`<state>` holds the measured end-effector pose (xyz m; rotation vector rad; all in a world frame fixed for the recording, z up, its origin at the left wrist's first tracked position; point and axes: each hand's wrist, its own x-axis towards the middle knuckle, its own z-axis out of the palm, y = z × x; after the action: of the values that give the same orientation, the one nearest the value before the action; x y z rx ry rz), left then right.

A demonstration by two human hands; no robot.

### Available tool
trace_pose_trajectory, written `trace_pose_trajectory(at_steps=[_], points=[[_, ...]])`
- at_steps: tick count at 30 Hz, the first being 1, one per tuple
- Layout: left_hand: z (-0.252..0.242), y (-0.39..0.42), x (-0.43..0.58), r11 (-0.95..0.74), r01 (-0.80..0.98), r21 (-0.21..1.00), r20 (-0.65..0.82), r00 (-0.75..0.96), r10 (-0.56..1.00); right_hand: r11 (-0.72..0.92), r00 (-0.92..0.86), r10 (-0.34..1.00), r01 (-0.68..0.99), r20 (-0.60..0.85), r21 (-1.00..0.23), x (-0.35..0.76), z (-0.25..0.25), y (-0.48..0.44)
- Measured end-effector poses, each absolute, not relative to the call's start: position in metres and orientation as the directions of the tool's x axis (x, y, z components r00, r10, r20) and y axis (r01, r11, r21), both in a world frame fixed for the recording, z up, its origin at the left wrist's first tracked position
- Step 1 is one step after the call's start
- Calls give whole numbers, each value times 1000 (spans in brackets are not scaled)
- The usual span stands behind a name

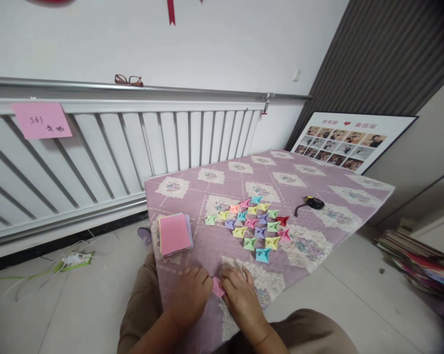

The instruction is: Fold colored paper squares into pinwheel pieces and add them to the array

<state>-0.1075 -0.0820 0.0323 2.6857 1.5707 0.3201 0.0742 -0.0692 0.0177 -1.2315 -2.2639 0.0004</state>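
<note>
A small piece of folded pink paper (pixel 218 287) lies on the tablecloth between my two hands. My left hand (pixel 193 295) has its fingers curled at the paper's left edge; the fingertips are partly hidden. On the other side, my right hand (pixel 240 294) grips the paper's right edge with bent fingers. A stack of coloured paper sheets (pixel 175 235), pink on top, rests to the left beyond my left hand. Farther out, several small folded paper pieces (pixel 250 223) in green, yellow, blue, purple, pink and red stand in slanted rows.
A black cord-like item with a round body (pixel 314 202) lies on the table (pixel 281 196). Behind is a white radiator (pixel 192 137), with glasses (pixel 128 80) on the pipe above. A photo board (pixel 345 140) leans at the far end. A power strip (pixel 74 260) lies on the floor.
</note>
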Motion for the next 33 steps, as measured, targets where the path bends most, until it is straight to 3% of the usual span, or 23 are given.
trace_pose_trajectory(at_steps=[4,11,19,24,33], points=[[19,-89,-106,-473,870,139,122,459,880,568,-433,806,757,403,-324,78,10,-76],[10,-98,-104,-350,892,287,74,343,936,559,-436,829,673,351,-484,87,16,-75],[14,-100,-103,-165,844,510,78,146,986,536,-425,844,702,328,-469,94,12,-74],[16,-99,-102,-121,828,547,50,112,992,495,-366,864,744,346,-448,93,7,-74],[23,-94,-99,-61,864,500,-43,96,994,427,-281,892,780,354,-457,85,8,-74]])
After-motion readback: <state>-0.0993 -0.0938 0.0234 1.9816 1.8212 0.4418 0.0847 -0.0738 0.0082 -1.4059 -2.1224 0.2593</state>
